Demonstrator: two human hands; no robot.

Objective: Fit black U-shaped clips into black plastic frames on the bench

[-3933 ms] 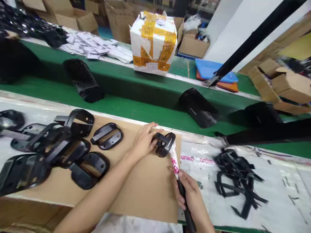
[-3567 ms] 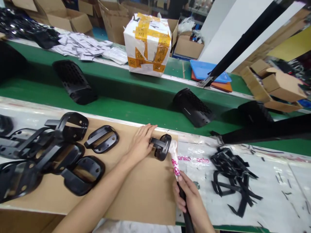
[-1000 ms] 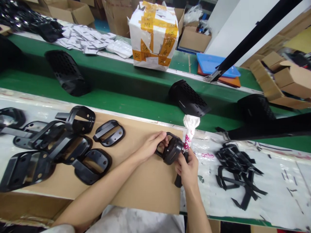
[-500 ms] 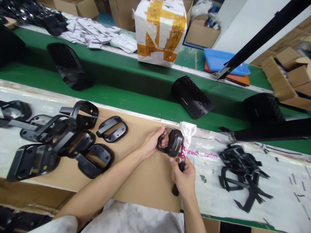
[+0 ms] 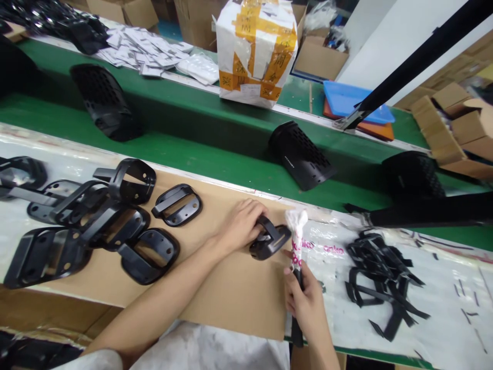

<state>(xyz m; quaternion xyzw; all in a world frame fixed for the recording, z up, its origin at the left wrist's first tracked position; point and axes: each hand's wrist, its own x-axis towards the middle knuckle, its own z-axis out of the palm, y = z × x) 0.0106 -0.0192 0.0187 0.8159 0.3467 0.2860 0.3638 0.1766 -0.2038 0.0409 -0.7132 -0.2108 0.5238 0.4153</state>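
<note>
The left hand (image 5: 242,224) holds a black plastic oval frame (image 5: 269,242). The right hand (image 5: 304,300) clutches a black, white-wrapped handle (image 5: 297,331).

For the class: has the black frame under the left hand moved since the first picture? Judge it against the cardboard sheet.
Yes. The frame has shifted right and now reaches the right edge of the cardboard sheet, still under the left hand.

We get bright, even indoor light with soft shadows, a faint sheen on the black plastic frame (image 5: 269,244), and wide-angle bending toward the edges; little is blurred.
</note>
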